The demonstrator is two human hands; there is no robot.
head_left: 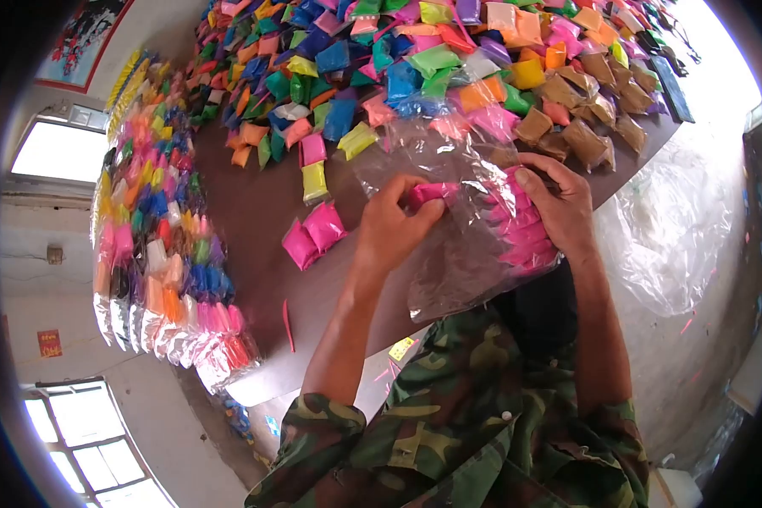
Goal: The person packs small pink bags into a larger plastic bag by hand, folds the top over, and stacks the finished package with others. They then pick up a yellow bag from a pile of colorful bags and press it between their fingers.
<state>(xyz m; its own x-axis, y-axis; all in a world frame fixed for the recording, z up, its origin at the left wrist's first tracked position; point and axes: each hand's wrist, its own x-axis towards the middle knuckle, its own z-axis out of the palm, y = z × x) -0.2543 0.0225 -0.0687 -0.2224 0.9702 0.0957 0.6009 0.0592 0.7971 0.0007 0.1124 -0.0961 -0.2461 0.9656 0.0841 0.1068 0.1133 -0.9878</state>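
Here at the near edge of the brown table (250, 275), both hands are on one clear bag (444, 275). The left hand (394, 218) has its thumb and fingertips pinched together on a pink packet (433, 194) — hardly any gap between them — up against the bag's film; whether that packet is inside or outside the film, I can't tell. Across on the other side, the right hand (567, 203) has its fingers bent and its thumb pressed in, gripping the bag's upper side, right beside a stack of pink packets (523, 229) lying one against another inside the plastic.

Left of the left hand, two more pink packets (313, 235) lie side by side on the tabletop, with a yellow packet (314, 180) just beyond them. A thin red strip (289, 326) lies nearer the edge. And look at the far side — a great heap of colourful packets (330, 63) spreads across the table, brown packets (588, 135) at its right end. Filled bags (157, 220) stand in rows along the left, and a large clear plastic sheet (669, 229) hangs at the right.
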